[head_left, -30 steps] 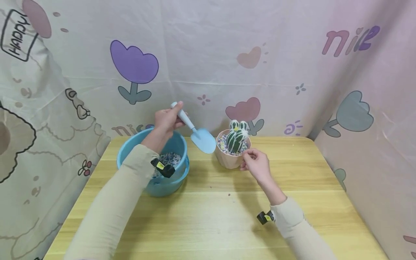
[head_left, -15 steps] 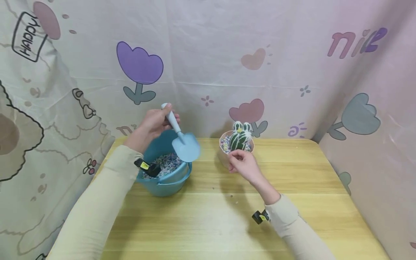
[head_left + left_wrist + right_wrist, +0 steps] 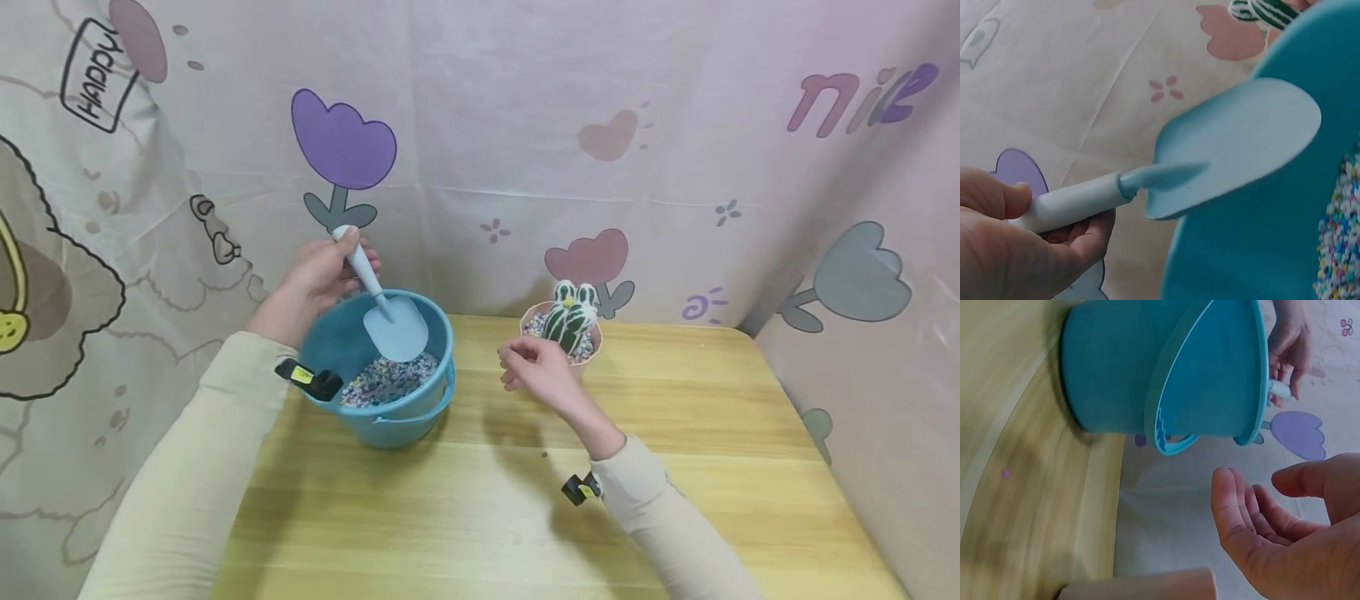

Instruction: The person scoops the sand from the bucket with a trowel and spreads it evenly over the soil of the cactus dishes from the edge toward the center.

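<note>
My left hand [image 3: 318,279] grips the white handle of a light blue trowel [image 3: 393,327], whose empty blade hangs inside the blue bucket [image 3: 435,398] just above the coloured gravel [image 3: 382,382]. The wrist view shows the trowel [image 3: 1235,147] with my fingers [image 3: 1079,234] curled round the handle. My right hand [image 3: 534,372] hovers with loosely curled fingers in front of the pink pot [image 3: 592,353], touching nothing. The pot holds a green striped cactus [image 3: 572,317]. In the right wrist view the palm [image 3: 1285,525] is bare, with the bucket [image 3: 1166,375] beyond it.
The wooden table [image 3: 675,467] is boxed in by patterned cloth walls [image 3: 480,125] at the back and both sides. A few stray gravel grains [image 3: 544,454] lie on the table near my right forearm.
The left hand swung the trowel left from beside the pot to over the bucket and lowered its blade inside. The right hand let go of the pot's rim and drew back leftward.
</note>
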Demonstrator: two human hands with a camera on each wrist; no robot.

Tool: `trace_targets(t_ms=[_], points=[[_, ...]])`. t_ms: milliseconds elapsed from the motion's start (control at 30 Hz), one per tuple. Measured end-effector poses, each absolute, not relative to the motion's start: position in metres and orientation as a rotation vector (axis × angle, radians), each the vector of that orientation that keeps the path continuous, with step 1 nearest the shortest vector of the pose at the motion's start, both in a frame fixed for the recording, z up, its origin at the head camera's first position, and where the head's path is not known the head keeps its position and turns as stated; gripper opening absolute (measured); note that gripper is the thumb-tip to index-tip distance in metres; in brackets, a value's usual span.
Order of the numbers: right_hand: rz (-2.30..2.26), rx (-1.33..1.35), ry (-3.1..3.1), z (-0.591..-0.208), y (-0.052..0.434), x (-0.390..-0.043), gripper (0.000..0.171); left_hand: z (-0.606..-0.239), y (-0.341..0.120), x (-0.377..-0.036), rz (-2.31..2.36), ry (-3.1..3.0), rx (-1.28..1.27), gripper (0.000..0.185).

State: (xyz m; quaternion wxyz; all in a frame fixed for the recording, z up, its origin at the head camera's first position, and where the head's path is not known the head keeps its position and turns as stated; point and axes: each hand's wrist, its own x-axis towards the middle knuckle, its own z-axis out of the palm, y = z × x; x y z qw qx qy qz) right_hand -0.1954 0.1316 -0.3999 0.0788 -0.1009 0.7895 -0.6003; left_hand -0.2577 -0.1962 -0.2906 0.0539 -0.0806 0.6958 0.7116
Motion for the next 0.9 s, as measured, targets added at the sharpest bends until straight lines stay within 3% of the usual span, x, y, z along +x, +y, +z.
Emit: trace_targets(t_ms=[300, 667, 900], points=[[-1.892, -0.327, 2.271, -0.395, 0.11, -0.202, 0.034, -0.299, -0.213, -0.252, 2.11, 2.165, -0.276, 0.036], [-1.972, -0.339, 2.164, -0.385, 0.085, -0.207, 0.055, -0.323, -0.217, -0.245, 1.883, 2.402, -0.268, 0.061], [-1.968, -0.337, 2.13, -0.377, 0.075, -0.206, 0.058, -0.335, -0.216, -0.238, 1.761, 2.519, -0.17, 0.061]])
